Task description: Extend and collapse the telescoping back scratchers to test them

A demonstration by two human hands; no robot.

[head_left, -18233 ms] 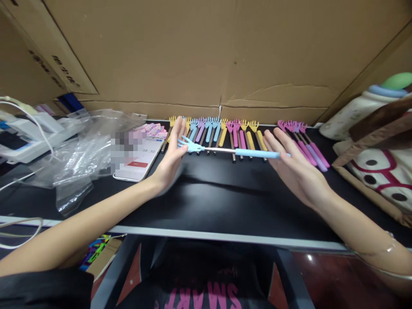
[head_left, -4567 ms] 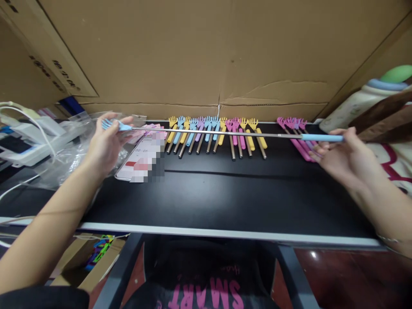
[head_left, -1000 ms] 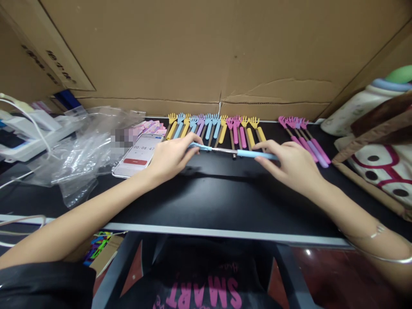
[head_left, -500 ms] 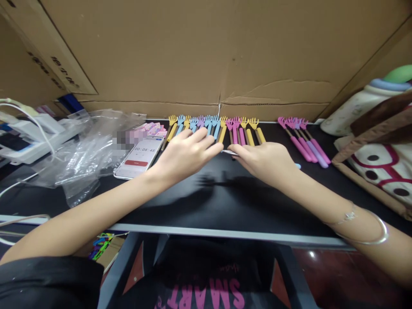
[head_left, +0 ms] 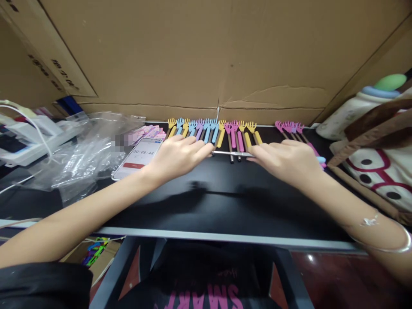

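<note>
Between my two hands a telescopic back scratcher (head_left: 230, 153) is stretched crosswise above the black table, with its thin metal rod showing. My left hand (head_left: 182, 156) is closed around one end, and its fingers hide that end. Wrapped round the other end is my right hand (head_left: 285, 161); a light blue handle tip sticks out beyond it. Just behind the hands lies a row of small back scratchers (head_left: 219, 138) in yellow, blue, purple and pink, claws towards the cardboard. Another group of pink and purple back scratchers (head_left: 291, 127) lies behind my right hand, partly covered by it.
A phone (head_left: 124, 172) running a timer lies left of my left hand, beside clear plastic bags (head_left: 93, 146) and pink packets. Far left is a white power strip (head_left: 41, 137). A bottle (head_left: 347, 111) and a patterned bag (head_left: 376, 167) stand right. Cardboard (head_left: 193, 51) walls the back.
My hands have moved apart, the right one further to the right. A longer stretch of the back scratcher's metal rod now shows between them.
</note>
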